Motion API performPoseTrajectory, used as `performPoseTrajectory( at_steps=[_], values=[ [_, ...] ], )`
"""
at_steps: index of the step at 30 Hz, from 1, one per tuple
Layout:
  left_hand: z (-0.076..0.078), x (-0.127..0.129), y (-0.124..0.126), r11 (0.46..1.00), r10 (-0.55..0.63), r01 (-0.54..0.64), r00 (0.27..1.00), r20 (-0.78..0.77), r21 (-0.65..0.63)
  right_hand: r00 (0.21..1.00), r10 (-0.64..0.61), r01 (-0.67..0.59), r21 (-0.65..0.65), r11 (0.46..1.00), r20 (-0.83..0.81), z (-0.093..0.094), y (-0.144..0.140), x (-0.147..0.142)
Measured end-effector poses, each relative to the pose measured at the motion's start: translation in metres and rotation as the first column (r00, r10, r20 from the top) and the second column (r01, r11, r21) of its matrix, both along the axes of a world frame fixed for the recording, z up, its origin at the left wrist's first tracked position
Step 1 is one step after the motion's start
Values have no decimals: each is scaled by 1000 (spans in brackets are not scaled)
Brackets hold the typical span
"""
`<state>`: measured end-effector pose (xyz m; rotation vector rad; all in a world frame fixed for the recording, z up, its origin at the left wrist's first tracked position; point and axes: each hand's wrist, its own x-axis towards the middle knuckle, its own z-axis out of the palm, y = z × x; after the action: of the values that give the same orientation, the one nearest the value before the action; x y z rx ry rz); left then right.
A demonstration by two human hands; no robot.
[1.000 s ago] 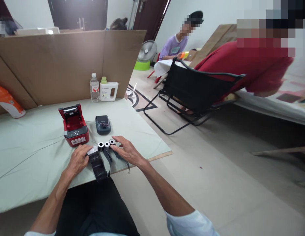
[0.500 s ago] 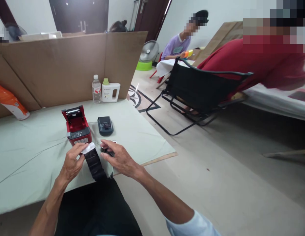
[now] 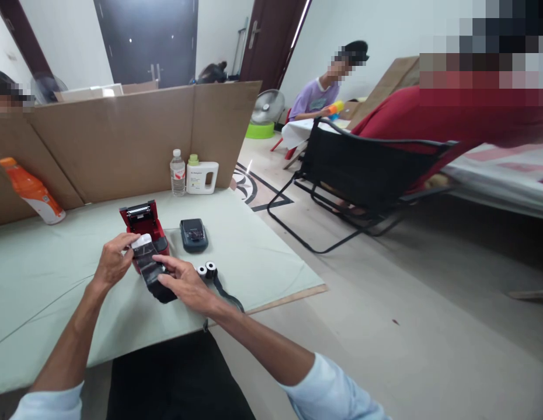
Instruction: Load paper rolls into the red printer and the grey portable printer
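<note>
A long black paper strip (image 3: 151, 274) with a white end is stretched between my hands, in front of the small red printer (image 3: 159, 231). My left hand (image 3: 111, 263) is closed, pinching the strip by its white end. My right hand (image 3: 186, 286) grips the strip's lower part between thumb and fingers. The printer's lid stands raised, showing a red inside; the strip and my fingers cover much of its front. Beyond my right hand lie two small paper rolls (image 3: 211, 269) with white ends, a dark band trailing from them. A dark handheld device (image 3: 194, 235) rests right of the printer.
A water bottle (image 3: 177, 175) and a white jug (image 3: 202, 177) stand before the cardboard partition (image 3: 122, 140). An orange bottle (image 3: 35, 192) leans at the left. Right of the table is a black folding chair (image 3: 363, 181); two people sit beyond it, and others show behind the partition.
My left hand has lifted the strip's white end up and left over the printer's front. My right hand has moved left onto the strip, uncovering the paper rolls. The view has tilted up slightly.
</note>
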<state>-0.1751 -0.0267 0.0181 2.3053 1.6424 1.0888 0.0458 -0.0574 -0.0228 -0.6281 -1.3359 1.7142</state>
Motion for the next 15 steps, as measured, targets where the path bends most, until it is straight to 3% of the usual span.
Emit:
performPoseTrajectory(
  at_steps=[6,12,15],
  values=[
    [-13,-15,54,992,40,-51,994,-100,-118,999,-36,41,-138,990,38,9,26,-18],
    [-16,-14,70,969,114,-157,970,-216,-191,997,-60,72,-233,970,56,11,29,-21],
    [-13,-18,73,954,70,-115,983,-170,-275,996,-64,79,-249,965,68,11,31,-23]
  ],
)
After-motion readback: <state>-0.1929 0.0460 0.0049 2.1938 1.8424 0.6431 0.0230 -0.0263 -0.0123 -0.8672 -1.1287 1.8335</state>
